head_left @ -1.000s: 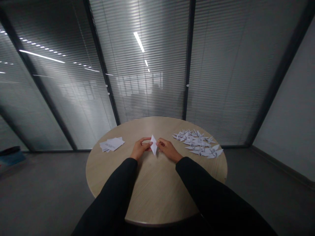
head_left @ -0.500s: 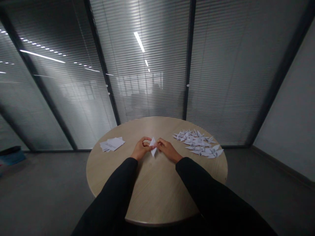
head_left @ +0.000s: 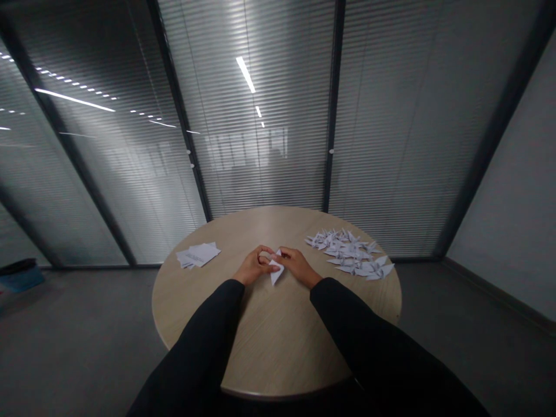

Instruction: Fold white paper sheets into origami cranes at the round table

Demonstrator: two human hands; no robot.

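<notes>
A small piece of white folded paper (head_left: 275, 275) is held between my two hands over the middle of the round table. My left hand (head_left: 254, 266) pinches its left side between thumb and fingers. From the right, my right hand (head_left: 295, 264) grips the upper part, its fingertips close to those of my left hand. The paper's lower point sticks out below my fingers, and part of it is hidden by them. Its folds are too small to make out.
Several folded paper cranes (head_left: 354, 253) lie in rows on the right of the wooden table (head_left: 278, 347). On the left is a loose pile of white paper sheets (head_left: 197, 255). A blue bin (head_left: 21, 277) stands on the floor at far left. Glass panels with blinds rise behind.
The folded paper has tilted and shifted slightly down and right. My right fingers have moved up over its top, and my left thumb has moved lower across it.
</notes>
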